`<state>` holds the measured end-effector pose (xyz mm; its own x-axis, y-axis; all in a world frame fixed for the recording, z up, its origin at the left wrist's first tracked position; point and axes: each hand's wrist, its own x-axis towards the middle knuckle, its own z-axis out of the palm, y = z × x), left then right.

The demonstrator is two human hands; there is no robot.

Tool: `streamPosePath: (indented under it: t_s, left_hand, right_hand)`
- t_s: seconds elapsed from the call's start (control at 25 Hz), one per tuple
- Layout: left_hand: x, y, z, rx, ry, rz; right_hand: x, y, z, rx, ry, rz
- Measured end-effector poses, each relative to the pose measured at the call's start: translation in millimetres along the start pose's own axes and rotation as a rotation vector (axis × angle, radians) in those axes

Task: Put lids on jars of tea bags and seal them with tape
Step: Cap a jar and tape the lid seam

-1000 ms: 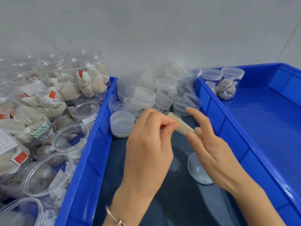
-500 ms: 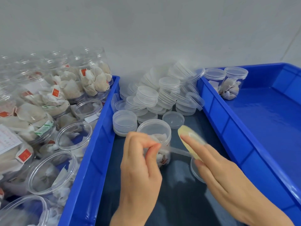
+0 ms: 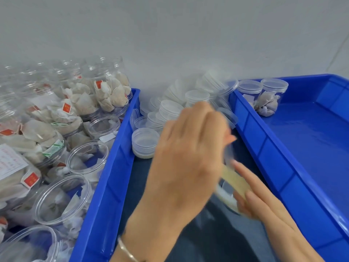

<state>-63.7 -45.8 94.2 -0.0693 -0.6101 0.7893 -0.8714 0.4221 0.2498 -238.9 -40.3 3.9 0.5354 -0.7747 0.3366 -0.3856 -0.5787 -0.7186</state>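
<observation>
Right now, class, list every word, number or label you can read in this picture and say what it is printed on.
Nothing can be read.
Red square tags on the tea bags in the clear plastic jars: print too small and blurred.
White paper label on a jar at far left: rows of red print, blurred.
Green and white tag: blurred.
Clear round plastic lids and blue plastic trays: no text shows.

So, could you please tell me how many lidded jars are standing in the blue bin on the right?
2. One lidded jar stands at the bin's far left corner, the other just to its right, touching it. None seem hidden, though the bin's near end is out of frame.
</observation>
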Motion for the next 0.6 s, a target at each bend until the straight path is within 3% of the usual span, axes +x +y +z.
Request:
streamPosePath:
  t_s: [0.08,0.2,0.28,0.4,0.6]
  left_hand:
    - [-22,-17,-4,-0.040,0.069,-0.044]
    - [-66,-39,-2,-0.144,0.164,-0.252]
    - [-91,-46,8,-0.260,0.214,-0.428]
    - [-114,-61,23,-0.470,0.229,-0.645]
    - [-121,-84,37,-0.719,0.181,-0.701]
  right_hand:
    - [20,1,-3,-0.314,0.135,-0.027]
    - [42,-5,-1,-0.622,0.224,0.088]
    - [45,-12,6,-0.683,0.180,0.156]
    - [45,-7,15,-0.731,0.104,0.111]
    - [53,4,20,-0.813,0.067,0.072]
